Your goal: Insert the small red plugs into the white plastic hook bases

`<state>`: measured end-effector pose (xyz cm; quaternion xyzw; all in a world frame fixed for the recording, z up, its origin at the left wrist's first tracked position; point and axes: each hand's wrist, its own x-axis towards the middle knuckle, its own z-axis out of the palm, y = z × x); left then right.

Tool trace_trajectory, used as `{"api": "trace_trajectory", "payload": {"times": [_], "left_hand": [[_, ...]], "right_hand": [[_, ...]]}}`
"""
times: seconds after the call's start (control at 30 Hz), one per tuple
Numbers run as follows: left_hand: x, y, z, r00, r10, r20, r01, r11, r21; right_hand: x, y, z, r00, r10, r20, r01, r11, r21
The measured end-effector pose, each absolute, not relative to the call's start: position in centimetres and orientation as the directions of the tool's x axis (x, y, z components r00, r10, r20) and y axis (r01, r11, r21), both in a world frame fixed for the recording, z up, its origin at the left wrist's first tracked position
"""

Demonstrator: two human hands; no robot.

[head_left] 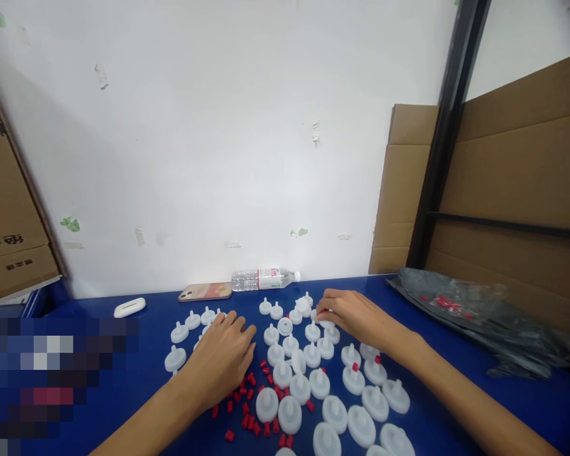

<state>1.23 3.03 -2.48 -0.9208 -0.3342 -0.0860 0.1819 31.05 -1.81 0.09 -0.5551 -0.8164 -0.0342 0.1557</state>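
Head view. I worked at a blue surface, both forearms reaching in from the near side. White spouted caps lay scattered across the middle and right, most with spouts up; a smaller group sat on the left, beyond and beside my left hand. One cap right of the middle showed a ringed face; another nearby was tipped on its edge. Small red caps lay loose, mostly between my forearms, near the closest white ones. A few white caps on the right had red at their spouts.

My left hand was back-up, its fingers bent over the left group, the thumb apart from them; fingertips hidden, so I could not tell whether they gripped anything. My right hand reached to the far part of the main spread, fingers curled close together over a white cap, with a bit of red at the tips; I could not tell whether they were clamped on it.

Far side, along the white wall: a phone, then a clear bottle on its side. Far left, a white case. To the right, a dark plastic bag with more red pieces.
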Motion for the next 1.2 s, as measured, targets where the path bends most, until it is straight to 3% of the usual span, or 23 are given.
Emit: {"api": "trace_trajectory", "payload": {"times": [0.5, 0.93, 1.2], "left_hand": [[1.3, 2.9, -2.6, 0.779, 0.582, 0.235, 0.627, -0.719, -0.299], [1.6, 2.1, -2.1, 0.753, 0.576, 0.32, 0.654, -0.711, -0.258], [1.9, 2.5, -3.4, 0.811, 0.526, 0.255, 0.584, -0.716, -0.382]], "right_hand": [[30.5, -1.9, 0.1, -0.336, 0.889, 0.311, 0.932, 0.362, -0.029], [30.3, -1.8, -0.3, -0.345, 0.871, 0.351, 0.93, 0.369, -0.001], [30.2, -1.9, -0.2, -0.36, 0.864, 0.353, 0.926, 0.376, 0.024]]}}
